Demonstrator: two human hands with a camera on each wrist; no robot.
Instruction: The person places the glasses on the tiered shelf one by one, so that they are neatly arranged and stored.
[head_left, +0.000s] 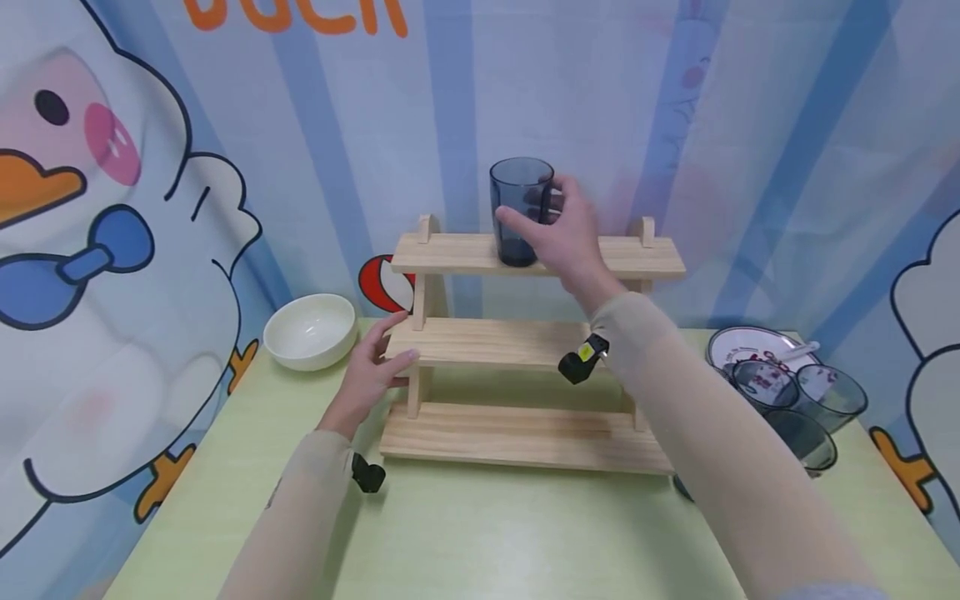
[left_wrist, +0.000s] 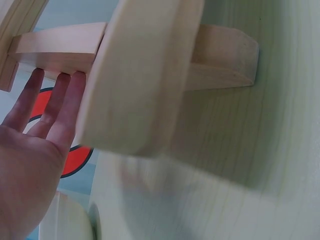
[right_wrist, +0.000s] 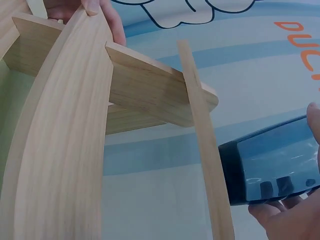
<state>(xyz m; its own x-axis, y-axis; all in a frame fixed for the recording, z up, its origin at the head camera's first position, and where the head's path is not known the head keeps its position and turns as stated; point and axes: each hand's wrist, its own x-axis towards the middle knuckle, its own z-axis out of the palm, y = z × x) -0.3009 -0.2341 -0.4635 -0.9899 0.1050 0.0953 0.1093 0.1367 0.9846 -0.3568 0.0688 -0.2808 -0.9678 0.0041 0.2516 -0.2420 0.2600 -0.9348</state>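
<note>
One dark, see-through cup is in the right hand, its fingers bent about the handle side and its thumb laid across the near wall. The cup stands roughly upright at the top shelf of a pale wooden stand; whether its base touches the board cannot be told. Below these right fingers come the middle shelf and the lowest shelf.

The left hand is at the middle shelf's left end, well below and to the left of the cup. Its fingers are spread and fairly straight, their tips against the wooden upright, and its thumb rests on the shelf's end. Left of those fingers, just beside, sits a white bowl.

Well to the right of the right fingers, and lower, are a patterned plate with a pale spoon on it and several dark glasses crowded in front. All this stands on a light green table. Beyond the fingers of both hands hangs a blue-striped curtain with cartoon ducks.
</note>
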